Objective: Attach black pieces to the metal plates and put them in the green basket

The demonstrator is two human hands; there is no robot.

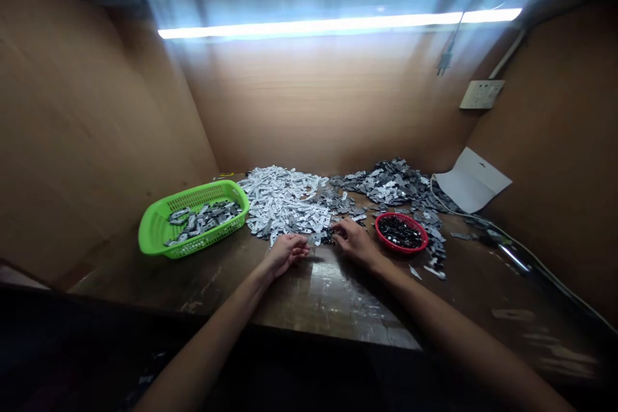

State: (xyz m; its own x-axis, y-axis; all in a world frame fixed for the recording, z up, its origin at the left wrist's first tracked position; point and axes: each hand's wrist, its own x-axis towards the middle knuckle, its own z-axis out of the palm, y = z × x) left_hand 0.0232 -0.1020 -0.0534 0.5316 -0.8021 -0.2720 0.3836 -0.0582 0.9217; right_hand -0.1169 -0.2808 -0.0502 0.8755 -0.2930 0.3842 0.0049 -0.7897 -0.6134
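My left hand (288,252) is closed in a pinch near the table's middle, with a small flat grey piece (310,240) at its fingertips. To its right, my right hand (353,238) has its fingers curled down by a few small black parts (327,236); what its fingertips hold, if anything, is too small to make out. Just beyond both hands spreads a heap of pale flat metal pieces (284,199). A red basket (414,250) of small dark parts stands beside my right hand. Left of my left hand sits a green basket (154,246) containing grey pieces.
Darker grey pieces (396,180) are heaped at the back right. A white sheet (470,181) leans there, near a cable (541,277). Wooden panels (318,103) enclose the table (232,283), under a bright light tube (338,24). A plug (444,62) hangs above.
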